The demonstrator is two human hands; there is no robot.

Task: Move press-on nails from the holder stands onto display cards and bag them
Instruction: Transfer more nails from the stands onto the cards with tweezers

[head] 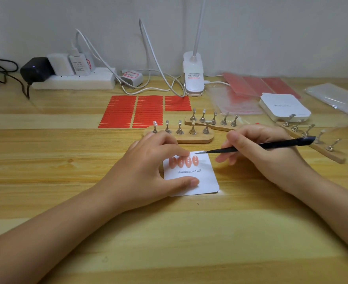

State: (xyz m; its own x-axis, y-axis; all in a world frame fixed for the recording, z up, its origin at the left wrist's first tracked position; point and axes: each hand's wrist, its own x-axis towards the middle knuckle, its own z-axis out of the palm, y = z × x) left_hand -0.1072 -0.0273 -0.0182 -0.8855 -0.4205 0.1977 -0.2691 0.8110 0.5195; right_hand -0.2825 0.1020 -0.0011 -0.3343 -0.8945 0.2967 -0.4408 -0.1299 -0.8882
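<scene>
Left hand (148, 167) fingers spread, pressing display card (205, 181), right hand (257, 148) fingers pinching tweezers (251, 147)

I see left hand (148, 167) pinning white display card (208, 181) flat on wooden surface (169, 242), thumb on lower edge, fingertips at nail row. Four pink press-on nails (184, 161) side by side on card, above "Handmade Nail" print. Right hand (257, 148) grips black tweezers (257, 146), tip just above card's top edge. Wooden holder stands (191, 138) behind card; red adhesive strips (134, 111) beyond.
</scene>
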